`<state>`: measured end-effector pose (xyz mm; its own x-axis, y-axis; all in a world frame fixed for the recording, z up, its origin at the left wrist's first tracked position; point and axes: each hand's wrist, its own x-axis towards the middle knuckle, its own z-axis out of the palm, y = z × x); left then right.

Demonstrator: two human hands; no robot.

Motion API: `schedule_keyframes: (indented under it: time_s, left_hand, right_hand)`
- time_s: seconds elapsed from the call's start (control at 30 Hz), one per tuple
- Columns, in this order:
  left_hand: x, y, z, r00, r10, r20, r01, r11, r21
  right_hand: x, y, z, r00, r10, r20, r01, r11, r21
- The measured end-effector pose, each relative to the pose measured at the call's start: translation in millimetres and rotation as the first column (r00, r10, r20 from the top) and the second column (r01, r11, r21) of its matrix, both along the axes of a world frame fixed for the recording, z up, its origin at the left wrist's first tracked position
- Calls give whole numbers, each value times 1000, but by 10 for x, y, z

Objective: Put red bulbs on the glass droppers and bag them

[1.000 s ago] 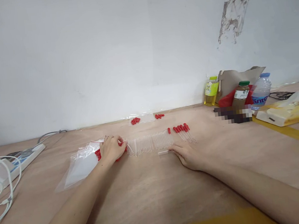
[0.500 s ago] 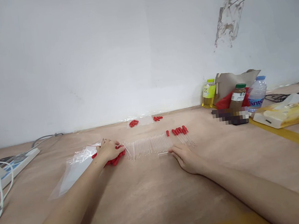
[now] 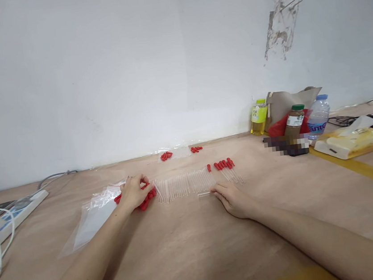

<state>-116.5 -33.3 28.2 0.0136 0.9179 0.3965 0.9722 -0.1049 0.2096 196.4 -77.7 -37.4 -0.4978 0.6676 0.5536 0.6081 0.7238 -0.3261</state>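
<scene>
Right hand (image 3: 232, 200), fingertips closed, pinches a clear tube (image 3: 203, 194) projecting leftward; left hand (image 3: 134, 191) curls over red bulbs (image 3: 145, 204), grip indeterminable.

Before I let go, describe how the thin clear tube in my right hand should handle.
The thin clear tube is probably stiff: it juts straight from the right hand, unbent. Likely light, being slender. It may roll, as it looks round.

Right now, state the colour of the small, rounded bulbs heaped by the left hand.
Red; the head view shows the small, rounded bulbs.
</scene>
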Motion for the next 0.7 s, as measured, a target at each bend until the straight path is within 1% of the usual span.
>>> schedule_keyframes:
  time_s: [0.07, 0.1, 0.13, 0.2, 0.27, 0.33, 0.4, 0.47, 0.53, 0.6, 0.7]
  left_hand:
    - [45, -51, 3, 987, -84, 133, 78, 995, 54]
    - [85, -87, -9, 965, -142, 219, 126, 988, 85]
    - [139, -130, -31, 929, -204, 309, 178, 978, 113]
    - [283, -233, -101, 813, -321, 485, 305, 946, 114]
    - [455, -340, -190, 708, -370, 602, 436, 899, 39]
    - [624, -431, -283, 647, -343, 681, 513, 857, -55]
    - [760, -490, -368, 583, -270, 766, 534, 838, -111]
    - [847, -518, -437, 509, -220, 832, 543, 832, -112]
    - [885, -525, -485, 455, -208, 866, 555, 827, -93]
    - [889, -523, -510, 432, -207, 878, 562, 823, -83]
    - [876, -524, -516, 433, -212, 876, 566, 820, -82]
  right_hand:
    - [-1, -11, 13, 1000, 4, -1, -4, 1000, -9]
    - [-1, -16, 21, 1000, 8, -3, -8, 1000, -14]
    - [-1, -21, 29, 1000, 10, -5, -10, 1000, -18]
    - [-2, -30, 45, 1000, 13, 0, -13, 1000, -27]
    - [-4, -34, 56, 1000, 5, 8, -4, 999, -33]
    - [-9, -35, 60, 1000, -9, 4, 9, 999, -38]
    - [-17, -34, 63, 999, -9, -32, 7, 999, -45]
    - [-32, -34, 69, 996, 5, -88, -10, 998, -55]
    - [-54, -38, 80, 991, 10, -134, -19, 997, -68]
    - [-82, -45, 91, 987, 10, -160, -23, 996, -82]
    - [-127, -56, 94, 984, 20, -179, -39, 994, -102]
